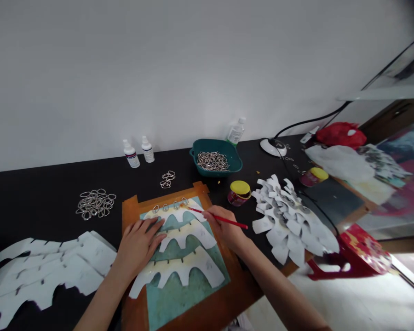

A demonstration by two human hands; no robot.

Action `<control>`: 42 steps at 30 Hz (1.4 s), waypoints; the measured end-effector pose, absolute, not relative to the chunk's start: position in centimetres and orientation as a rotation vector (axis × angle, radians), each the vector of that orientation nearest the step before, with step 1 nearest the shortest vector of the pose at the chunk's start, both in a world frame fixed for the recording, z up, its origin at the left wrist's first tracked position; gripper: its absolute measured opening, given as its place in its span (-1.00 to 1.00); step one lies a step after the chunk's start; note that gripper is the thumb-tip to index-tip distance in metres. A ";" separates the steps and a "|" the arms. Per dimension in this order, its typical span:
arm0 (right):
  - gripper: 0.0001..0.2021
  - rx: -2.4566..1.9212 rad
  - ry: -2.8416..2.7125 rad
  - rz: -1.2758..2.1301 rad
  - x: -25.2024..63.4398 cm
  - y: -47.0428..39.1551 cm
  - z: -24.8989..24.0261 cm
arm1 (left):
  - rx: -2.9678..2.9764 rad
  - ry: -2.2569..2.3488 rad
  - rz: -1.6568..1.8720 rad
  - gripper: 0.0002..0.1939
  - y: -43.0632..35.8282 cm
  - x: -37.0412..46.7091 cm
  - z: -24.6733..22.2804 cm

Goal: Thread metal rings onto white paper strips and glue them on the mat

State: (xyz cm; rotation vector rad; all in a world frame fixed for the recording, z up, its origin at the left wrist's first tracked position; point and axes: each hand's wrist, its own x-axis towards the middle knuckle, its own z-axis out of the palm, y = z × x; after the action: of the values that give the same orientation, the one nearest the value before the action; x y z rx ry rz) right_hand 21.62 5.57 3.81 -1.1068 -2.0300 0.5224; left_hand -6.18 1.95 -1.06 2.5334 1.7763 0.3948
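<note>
My right hand is closed round a red brush, its tip touching the top edge of the farthest white cut-out piece. Several metal rings stand in a row along that edge. Flat on the left end of the pieces rests my left hand, fingers spread. Nearer to me lie two more scalloped cut-outs, a middle piece and a front piece, both with small dark slits. All three lie on a green-blue sheet edged with brown tape.
A green basin of metal rings stands behind, beside a clear bottle. Two white bottles are by the wall. Loose rings and stacked cut-outs lie left. A yellow-lidded tub and a pile of ringed cut-outs are right.
</note>
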 end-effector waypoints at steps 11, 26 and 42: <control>-0.70 -1.236 -1.802 0.588 23.2 6.7 3.8 | 2.512 1.782 0.359 -0.54 2.0 -6.1 -0.9; -0.67 -1.207 -1.709 0.547 25.2 0.8 4.6 | 2.480 1.809 0.722 -0.56 1.2 -6.3 -0.9; -0.73 -1.091 -1.941 0.461 25.1 -1.6 4.0 | 2.565 1.559 0.309 -0.55 -2.0 0.2 -0.9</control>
State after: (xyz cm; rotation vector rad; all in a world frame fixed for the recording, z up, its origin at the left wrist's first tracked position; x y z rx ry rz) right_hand 25.10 -1.62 4.01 -1.0914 -1.9414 0.4608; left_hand 0.18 -1.98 -0.91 2.5650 1.5588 0.3087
